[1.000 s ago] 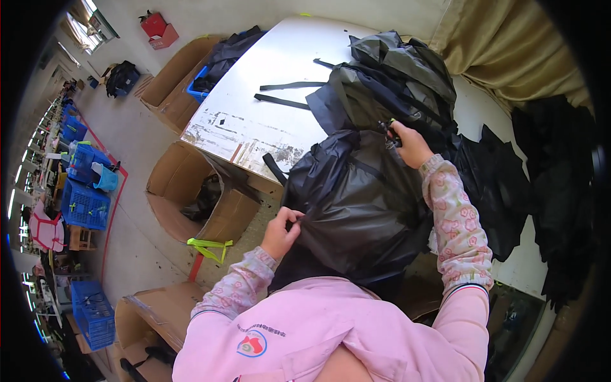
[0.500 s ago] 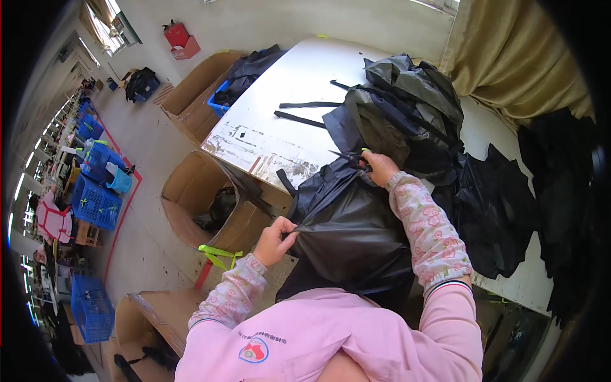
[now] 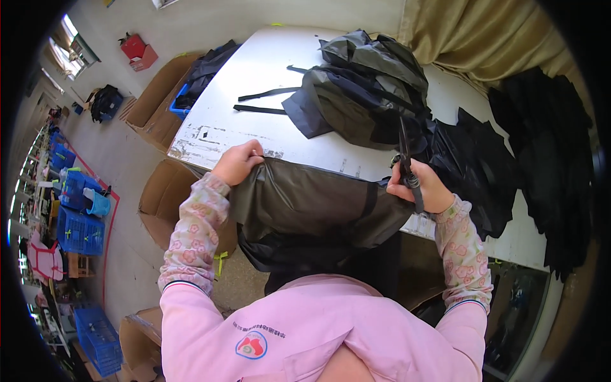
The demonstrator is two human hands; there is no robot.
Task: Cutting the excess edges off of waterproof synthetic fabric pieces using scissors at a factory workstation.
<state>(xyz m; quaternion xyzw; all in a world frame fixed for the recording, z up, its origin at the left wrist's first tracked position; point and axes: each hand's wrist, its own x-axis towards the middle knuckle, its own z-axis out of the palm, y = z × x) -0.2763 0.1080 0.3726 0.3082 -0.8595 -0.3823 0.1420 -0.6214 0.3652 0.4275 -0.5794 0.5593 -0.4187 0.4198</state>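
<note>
A dark olive and black fabric piece [image 3: 305,197] hangs stretched between my hands at the table's front edge. My left hand [image 3: 238,163] pinches its upper left corner. My right hand [image 3: 425,186] grips a pair of dark scissors [image 3: 404,153], blades pointing away from me, and its fingers also touch the right end of the fabric. Black cloth hangs below the olive panel, over my lap. Beyond the piece, a pile of dark grey and black fabric [image 3: 363,95] with loose straps [image 3: 261,109] lies on the white table [image 3: 216,95].
More black fabric [image 3: 471,172] covers the table's right side, beside a dark hanging heap [image 3: 541,159]. A gold curtain [image 3: 477,38] hangs behind. Cardboard boxes [image 3: 167,197] stand left of the table. Blue crates [image 3: 81,229] line the floor further left.
My left hand has moved up and left, spreading the fabric to show its olive side. The scissors have turned from pointing left to pointing away, and my right hand has shifted right.
</note>
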